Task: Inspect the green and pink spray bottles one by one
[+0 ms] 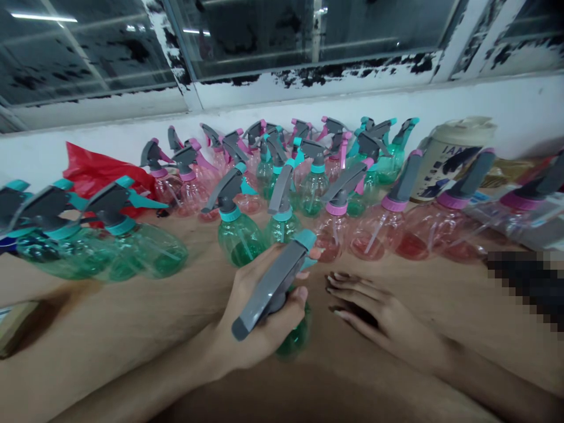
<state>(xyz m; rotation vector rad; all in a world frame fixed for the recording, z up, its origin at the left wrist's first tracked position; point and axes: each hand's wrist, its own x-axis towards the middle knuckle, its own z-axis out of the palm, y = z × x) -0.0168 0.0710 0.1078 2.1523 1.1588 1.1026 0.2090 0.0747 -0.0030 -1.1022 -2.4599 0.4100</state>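
My left hand (259,311) is wrapped round the neck of a green spray bottle (299,335) with a grey and teal trigger head. The bottle stands near the front of the table, and its lower body is partly hidden by my fingers. To the right of it, my right hand (383,311) rests low over the tabletop with its fingers stretched out, holding nothing. Just beyond my hands are two green spray bottles (240,238) with teal collars. A pink spray bottle (332,229) stands right of those, its head grey with a pink nozzle.
Several green bottles (154,249) stand at the left, in front of a red plastic bag (103,170). More pink bottles (418,232) line the right side. Many pink and green ones crowd the back by the wall. A large printed container (453,155) stands at the back right.
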